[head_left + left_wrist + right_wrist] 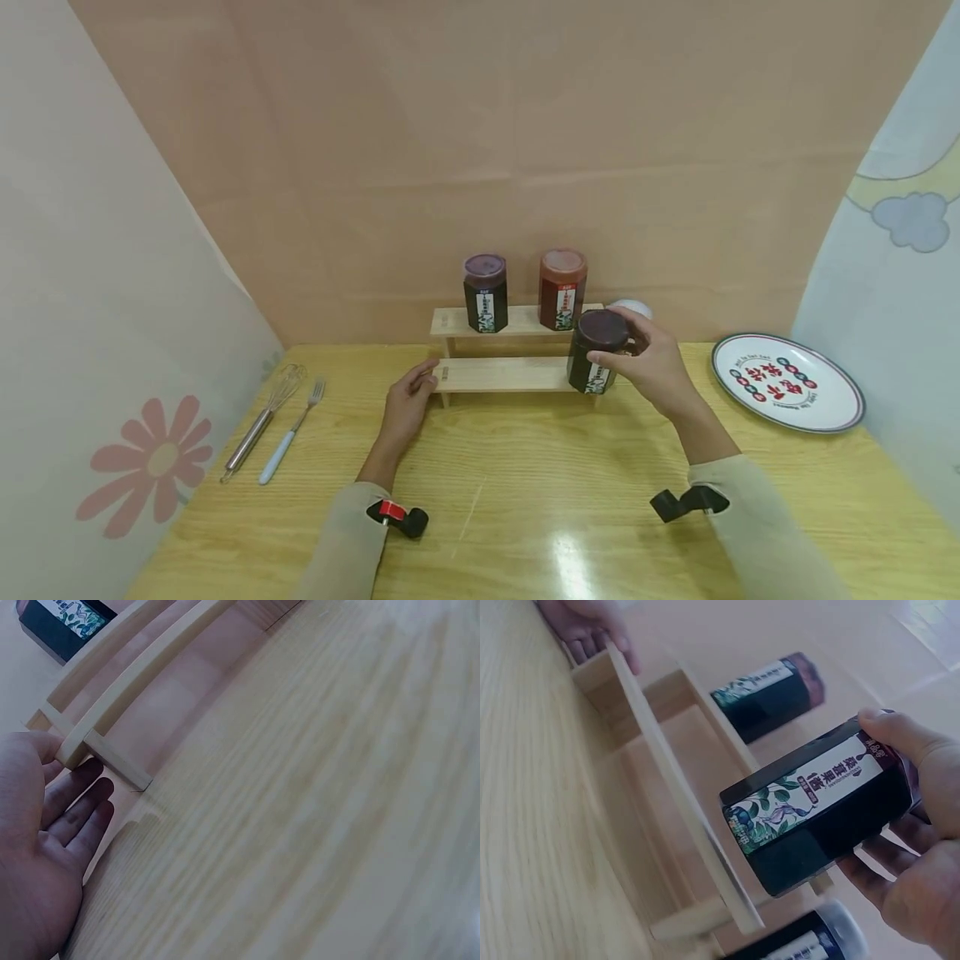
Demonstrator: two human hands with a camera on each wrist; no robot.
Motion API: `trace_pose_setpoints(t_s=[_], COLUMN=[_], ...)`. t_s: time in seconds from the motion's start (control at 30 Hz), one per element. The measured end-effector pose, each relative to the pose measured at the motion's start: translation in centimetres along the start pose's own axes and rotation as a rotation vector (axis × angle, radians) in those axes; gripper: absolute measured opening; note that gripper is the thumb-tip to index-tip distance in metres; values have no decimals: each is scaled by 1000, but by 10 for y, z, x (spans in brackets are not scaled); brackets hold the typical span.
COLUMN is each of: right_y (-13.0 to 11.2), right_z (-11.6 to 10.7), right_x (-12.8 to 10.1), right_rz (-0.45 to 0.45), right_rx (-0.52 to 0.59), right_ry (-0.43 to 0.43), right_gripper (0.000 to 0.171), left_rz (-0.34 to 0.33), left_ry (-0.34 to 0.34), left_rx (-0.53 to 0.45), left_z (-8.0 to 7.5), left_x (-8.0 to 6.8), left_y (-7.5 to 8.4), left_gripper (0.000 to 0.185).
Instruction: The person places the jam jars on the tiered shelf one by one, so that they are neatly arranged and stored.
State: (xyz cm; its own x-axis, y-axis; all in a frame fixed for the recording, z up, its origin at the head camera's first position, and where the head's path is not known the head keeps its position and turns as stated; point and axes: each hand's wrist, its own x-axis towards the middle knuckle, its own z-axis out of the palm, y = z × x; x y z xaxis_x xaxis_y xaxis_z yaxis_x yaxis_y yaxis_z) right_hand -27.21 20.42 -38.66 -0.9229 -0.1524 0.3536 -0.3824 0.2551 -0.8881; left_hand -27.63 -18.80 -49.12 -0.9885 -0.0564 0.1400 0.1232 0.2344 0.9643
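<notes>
A two-tier wooden shelf [502,375] stands near the back of the table. At the lower tier's left end, my left hand [408,404] pinches the board between thumb and fingers, seen closely in the left wrist view [45,825]. My right hand [656,367] grips a dark jar [817,799] with a dark lid and a white fruit label. That jar is at the right end of the lower tier; whether its base touches the board I cannot tell. On the upper tier sit a purple-lidded jar [486,296] and a red-lidded jar [562,292].
Behind my right hand shows a white lid [632,308]; the right wrist view has a white-lidded jar [802,941] beside the shelf. A whisk [262,421] and a fork [291,433] lie at left. An oval plate [787,412] is at right, near the wall.
</notes>
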Motion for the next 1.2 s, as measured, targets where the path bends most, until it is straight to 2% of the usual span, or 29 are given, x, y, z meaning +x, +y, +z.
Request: trace_pose_setpoints(t_s=[0.27, 0.47, 0.67, 0.77, 1.0, 1.1, 1.2], right_y=[-5, -9, -11, -13, -15, -16, -17], right_z=[22, 38, 56, 65, 83, 90, 95], right_x=[12, 21, 28, 31, 36, 36, 37], right_rz=[14, 45, 82, 91, 87, 88, 82], right_rx=[6, 43, 34, 40, 87, 74, 75], right_ry=[-46, -82, -90, -95, -122, -126, -131], right_gripper=[75, 77, 81, 80, 77, 78, 78], left_rz=[36, 29, 7, -7, -13, -10, 14], left_ry=[13, 5, -6, -19, -41, -33, -16], left_rx=[0, -9, -17, -9, -5, -2, -2], left_z=[0, -1, -3, -4, -7, -6, -5], left_x=[0, 0, 2, 0, -14, -16, -10], left_y=[2, 3, 6, 11, 39, 40, 24], left_gripper=[40, 39, 40, 42, 41, 41, 41])
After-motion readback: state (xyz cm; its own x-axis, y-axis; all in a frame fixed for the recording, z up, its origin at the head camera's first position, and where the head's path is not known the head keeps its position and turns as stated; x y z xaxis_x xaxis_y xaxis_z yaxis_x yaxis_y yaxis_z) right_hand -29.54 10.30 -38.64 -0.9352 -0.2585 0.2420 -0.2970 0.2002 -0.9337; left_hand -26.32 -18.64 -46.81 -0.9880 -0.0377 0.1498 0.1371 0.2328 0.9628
